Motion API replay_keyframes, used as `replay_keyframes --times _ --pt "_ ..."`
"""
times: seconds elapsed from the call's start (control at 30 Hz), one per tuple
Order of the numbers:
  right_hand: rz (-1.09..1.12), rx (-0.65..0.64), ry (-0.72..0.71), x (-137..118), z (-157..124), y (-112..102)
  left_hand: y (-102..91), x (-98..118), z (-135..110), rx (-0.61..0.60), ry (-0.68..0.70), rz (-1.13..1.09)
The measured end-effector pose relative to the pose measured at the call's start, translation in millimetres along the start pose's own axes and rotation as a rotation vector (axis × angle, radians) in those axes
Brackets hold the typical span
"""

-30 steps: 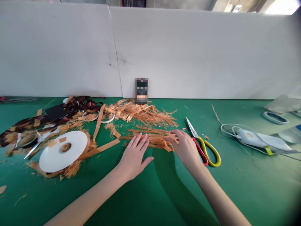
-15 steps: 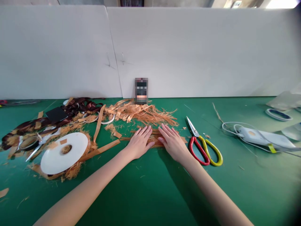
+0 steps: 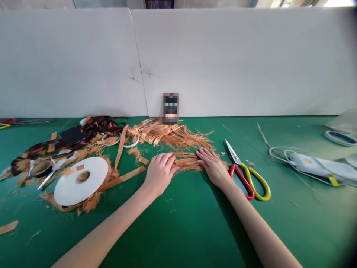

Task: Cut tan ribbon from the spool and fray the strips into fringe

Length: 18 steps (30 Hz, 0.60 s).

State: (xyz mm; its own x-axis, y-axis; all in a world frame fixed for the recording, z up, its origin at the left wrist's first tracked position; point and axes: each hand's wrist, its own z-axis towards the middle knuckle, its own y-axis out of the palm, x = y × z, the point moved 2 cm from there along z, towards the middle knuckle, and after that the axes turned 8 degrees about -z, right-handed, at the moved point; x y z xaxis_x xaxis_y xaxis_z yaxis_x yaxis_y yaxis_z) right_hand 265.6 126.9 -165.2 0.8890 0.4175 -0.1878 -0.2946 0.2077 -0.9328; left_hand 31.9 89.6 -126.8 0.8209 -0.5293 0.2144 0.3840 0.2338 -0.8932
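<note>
Orange-tan frayed strands fan out at the centre of the frame, bright against the deep green counter beneath them. At the upper left, dark maroon ribbon is mottled with tan fibres, beside a black square object. At the lower left sits a white spool with a brown centre. To the right, scissors pair silver blades with one red handle and one yellow-green handle. Further right, a white device carries a yellow band, and a white ring shows dark blue inside. A pale grey-white partition fills the top of the frame.
</note>
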Motion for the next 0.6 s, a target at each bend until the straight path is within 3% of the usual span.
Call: replay_keyframes --times 0.17,0.3,0.43,0.6 --pt "-0.029 0.189 0.096 -1.4 -2.9 -4.5 -41.4 -45.6 -69.2 0.124 -0.284 0.232" --pt "-0.030 0.294 0.163 -2.7 -4.8 -8.0 -56.9 -78.3 -105.7 0.091 -0.379 0.213" --pt "-0.032 0.335 0.192 -4.1 -5.5 -9.7 -67.8 -83.2 -106.3 0.092 -0.421 0.132" --pt "-0.045 0.380 0.243 -3.0 -6.4 -9.6 -84.1 -90.3 -77.1 0.112 -0.495 -0.033"
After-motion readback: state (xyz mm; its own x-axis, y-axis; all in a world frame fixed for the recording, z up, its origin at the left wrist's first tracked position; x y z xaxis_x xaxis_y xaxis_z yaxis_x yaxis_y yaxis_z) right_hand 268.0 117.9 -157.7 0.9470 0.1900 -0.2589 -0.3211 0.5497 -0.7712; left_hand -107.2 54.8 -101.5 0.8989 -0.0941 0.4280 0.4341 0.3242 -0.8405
